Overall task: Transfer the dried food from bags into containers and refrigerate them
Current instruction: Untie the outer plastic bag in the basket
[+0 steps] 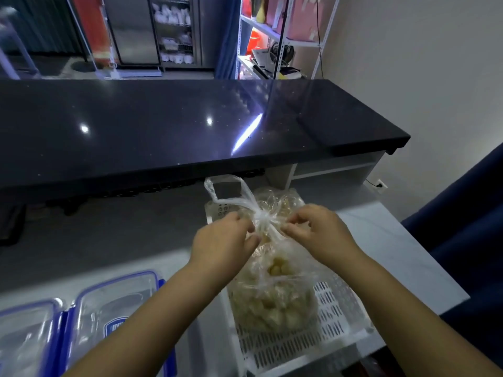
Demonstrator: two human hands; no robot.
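A clear plastic bag (275,300) full of pale yellow dried food pieces stands in a white slotted basket (334,317) on the grey worktop. Its neck is tied in a knot (265,217), with a loose handle loop sticking up behind. My left hand (223,240) pinches the plastic at the knot from the left. My right hand (318,229) pinches it from the right. A second clear bag (283,198) lies behind the first in the basket. Two clear containers with blue-clipped lids (114,306) sit at the lower left.
A raised glossy black counter (190,126) runs across behind the worktop. A fridge with a glass door (174,31) and a metal shelf rack (277,36) stand in the background. A dark blue seat (468,219) is at the right.
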